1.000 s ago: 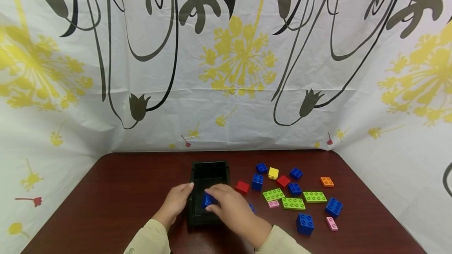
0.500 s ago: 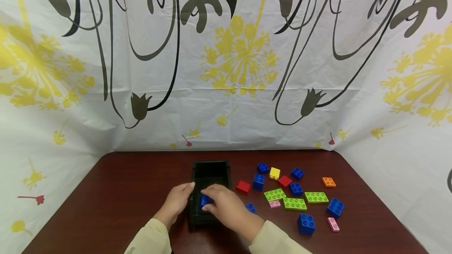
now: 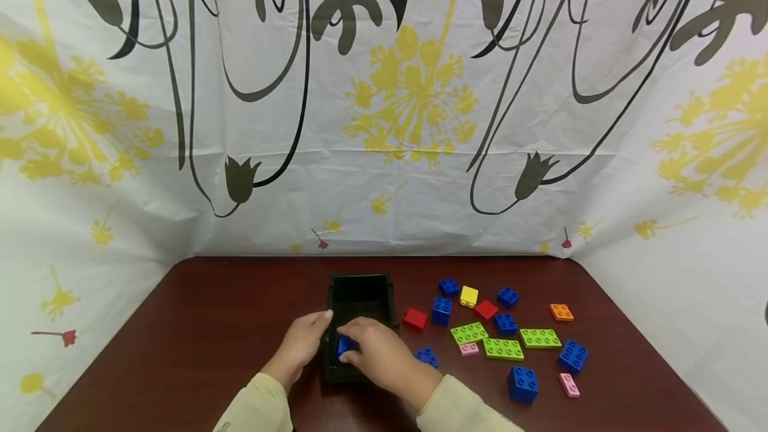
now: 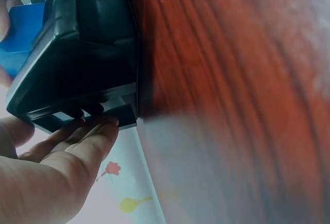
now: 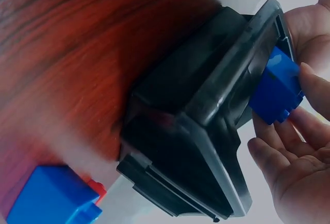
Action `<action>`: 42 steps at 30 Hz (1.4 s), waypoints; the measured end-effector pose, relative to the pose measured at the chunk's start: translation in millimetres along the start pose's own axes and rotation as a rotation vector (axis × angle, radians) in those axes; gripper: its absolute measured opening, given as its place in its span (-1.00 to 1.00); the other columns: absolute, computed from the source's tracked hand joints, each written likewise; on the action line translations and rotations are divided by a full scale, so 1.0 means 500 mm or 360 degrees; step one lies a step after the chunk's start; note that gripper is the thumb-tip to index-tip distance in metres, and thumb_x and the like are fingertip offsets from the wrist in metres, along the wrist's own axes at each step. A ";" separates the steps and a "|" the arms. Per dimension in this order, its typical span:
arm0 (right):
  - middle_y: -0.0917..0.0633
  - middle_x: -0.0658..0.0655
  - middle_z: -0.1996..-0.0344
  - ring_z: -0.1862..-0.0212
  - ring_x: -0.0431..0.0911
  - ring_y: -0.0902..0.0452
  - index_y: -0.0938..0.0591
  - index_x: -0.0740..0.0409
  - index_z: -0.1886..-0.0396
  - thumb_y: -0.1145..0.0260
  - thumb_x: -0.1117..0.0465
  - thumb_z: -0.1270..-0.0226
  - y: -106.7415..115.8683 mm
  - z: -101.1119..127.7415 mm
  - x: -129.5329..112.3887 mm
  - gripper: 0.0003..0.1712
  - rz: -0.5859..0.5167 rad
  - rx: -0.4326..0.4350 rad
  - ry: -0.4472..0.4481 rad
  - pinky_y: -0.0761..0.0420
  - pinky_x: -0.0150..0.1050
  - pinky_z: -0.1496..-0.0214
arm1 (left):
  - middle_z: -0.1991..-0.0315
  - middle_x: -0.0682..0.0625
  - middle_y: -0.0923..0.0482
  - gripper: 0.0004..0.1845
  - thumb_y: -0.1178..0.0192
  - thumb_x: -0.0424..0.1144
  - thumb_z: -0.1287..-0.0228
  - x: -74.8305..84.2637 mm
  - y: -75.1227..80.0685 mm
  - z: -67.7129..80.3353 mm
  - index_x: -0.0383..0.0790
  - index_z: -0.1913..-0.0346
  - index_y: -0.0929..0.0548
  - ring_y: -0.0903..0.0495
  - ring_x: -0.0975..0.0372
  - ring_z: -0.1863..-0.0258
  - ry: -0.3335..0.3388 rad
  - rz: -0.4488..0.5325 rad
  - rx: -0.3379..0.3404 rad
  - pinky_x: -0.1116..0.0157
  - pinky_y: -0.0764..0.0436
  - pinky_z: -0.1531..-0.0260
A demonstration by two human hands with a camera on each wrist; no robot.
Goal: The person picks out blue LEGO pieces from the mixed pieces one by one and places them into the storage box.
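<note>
My left hand holds the black plastic bin by its left side. In the left wrist view, its thumb is at the rim and its fingers lie against the outer wall. Inside the bin's near half, my right hand pinches a blue toy building brick between thumb and fingers. The right wrist view shows this brick partly below the rim, studs facing the palm. Another blue brick lies on the table just right of the right wrist.
Several loose bricks lie on the dark wooden table right of the bin, among them a red brick, a yellow brick, green bricks and an orange brick. A patterned white cloth hangs behind.
My right hand has carried the blue brick slightly left, toward the bin's left wall. More of the loose blue brick beside the right wrist shows. My left hand keeps its hold.
</note>
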State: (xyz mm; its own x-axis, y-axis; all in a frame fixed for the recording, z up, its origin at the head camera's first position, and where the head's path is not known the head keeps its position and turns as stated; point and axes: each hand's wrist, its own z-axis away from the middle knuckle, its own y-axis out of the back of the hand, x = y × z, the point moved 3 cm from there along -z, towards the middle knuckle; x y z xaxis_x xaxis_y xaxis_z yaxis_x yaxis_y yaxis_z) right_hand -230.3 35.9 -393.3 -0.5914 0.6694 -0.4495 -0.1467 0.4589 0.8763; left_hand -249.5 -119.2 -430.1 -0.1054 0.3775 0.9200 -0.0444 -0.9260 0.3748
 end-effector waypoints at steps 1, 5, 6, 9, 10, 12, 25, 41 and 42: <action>-0.66 0.02 -0.01 -0.07 -0.18 -0.56 -0.62 0.17 -0.14 -0.40 0.16 -0.24 -0.001 -0.001 0.000 -0.54 -0.0001 -0.0003 0.0001 -0.60 -0.31 -0.06 | -0.29 -0.39 -0.35 -0.38 0.14 0.05 -0.53 0.000 0.000 0.000 -0.46 -0.29 -0.42 -0.30 -0.25 -0.29 0.0002 -0.0002 0.0001 -0.21 -0.39 -0.16; -0.65 0.03 -0.02 -0.08 -0.19 -0.55 -0.62 0.17 -0.15 -0.40 0.17 -0.24 -0.006 -0.005 0.001 -0.53 -0.0017 -0.0019 0.0000 -0.59 -0.31 -0.07 | -0.29 -0.38 -0.35 -0.36 0.14 0.08 -0.52 0.002 -0.001 0.000 -0.45 -0.29 -0.42 -0.30 -0.25 -0.29 0.0010 -0.0001 0.0004 -0.20 -0.39 -0.16; -0.65 0.03 -0.03 -0.08 -0.19 -0.55 -0.62 0.17 -0.15 -0.40 0.17 -0.24 -0.007 -0.006 0.001 -0.53 -0.0021 -0.0024 -0.0002 -0.59 -0.31 -0.07 | -0.29 -0.38 -0.35 -0.36 0.14 0.08 -0.52 0.003 -0.001 0.000 -0.45 -0.29 -0.41 -0.30 -0.25 -0.29 0.0012 0.0000 0.0002 -0.20 -0.39 -0.16; -0.66 0.03 -0.03 -0.07 -0.19 -0.56 -0.62 0.17 -0.14 -0.41 0.19 -0.22 -0.009 -0.008 0.002 -0.53 -0.0033 -0.0030 -0.0008 -0.59 -0.32 -0.07 | -0.29 -0.39 -0.34 -0.36 0.14 0.08 -0.52 0.004 -0.001 0.001 -0.45 -0.29 -0.41 -0.30 -0.26 -0.29 0.0019 -0.0003 -0.0003 -0.20 -0.39 -0.16; -0.66 0.04 -0.02 -0.07 -0.19 -0.56 -0.62 0.17 -0.13 -0.42 0.19 -0.21 -0.010 -0.009 0.002 -0.53 -0.0034 -0.0031 -0.0009 -0.59 -0.32 -0.07 | -0.30 -0.39 -0.34 -0.36 0.14 0.08 -0.52 0.004 -0.001 0.001 -0.45 -0.29 -0.41 -0.30 -0.26 -0.29 0.0020 -0.0001 -0.0003 -0.20 -0.39 -0.16; -0.66 0.05 -0.02 -0.07 -0.19 -0.56 -0.63 0.18 -0.12 -0.43 0.19 -0.21 -0.011 -0.010 0.003 -0.54 -0.0036 -0.0033 -0.0015 -0.59 -0.32 -0.07 | -0.30 -0.38 -0.34 -0.36 0.14 0.08 -0.52 0.004 -0.001 0.001 -0.45 -0.30 -0.41 -0.29 -0.26 -0.29 0.0020 -0.0002 -0.0004 -0.21 -0.38 -0.16; -0.69 0.08 0.04 -0.01 -0.21 -0.59 -0.66 0.21 -0.06 -0.43 0.19 -0.20 -0.020 -0.031 0.012 -0.57 -0.0045 -0.0131 -0.0077 -0.61 -0.35 -0.01 | -0.30 -0.38 -0.34 -0.38 0.13 0.06 -0.52 0.000 0.000 -0.001 -0.45 -0.29 -0.42 -0.29 -0.25 -0.29 0.0013 0.0014 0.0009 -0.20 -0.38 -0.17; -0.71 0.04 0.06 0.01 -0.24 -0.59 -0.67 0.19 -0.04 -0.43 0.18 -0.20 -0.036 -0.044 0.021 -0.60 0.0007 -0.0224 -0.0071 -0.61 -0.37 0.02 | -0.31 -0.38 -0.32 -0.39 0.13 0.03 -0.53 0.003 -0.002 0.002 -0.46 -0.30 -0.40 -0.26 -0.26 -0.31 0.0012 0.0047 -0.0015 -0.20 -0.36 -0.19; -0.71 0.04 0.07 0.02 -0.24 -0.59 -0.68 0.19 -0.04 -0.43 0.18 -0.20 -0.038 -0.045 0.021 -0.60 0.0010 -0.0226 -0.0071 -0.61 -0.37 0.03 | -0.31 -0.39 -0.32 -0.39 0.14 0.03 -0.53 0.003 -0.002 0.002 -0.46 -0.30 -0.40 -0.26 -0.26 -0.31 0.0014 0.0047 -0.0015 -0.20 -0.36 -0.19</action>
State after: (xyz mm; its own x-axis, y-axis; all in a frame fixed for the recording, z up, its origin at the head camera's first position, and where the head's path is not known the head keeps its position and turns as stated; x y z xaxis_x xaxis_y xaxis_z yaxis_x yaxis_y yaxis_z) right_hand -251.5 21.3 -410.7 -0.5571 0.6991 -0.4482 -0.2555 0.3693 0.8935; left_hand -248.6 -117.7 -428.8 -0.1157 0.3502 0.9295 -0.0503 -0.9367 0.3466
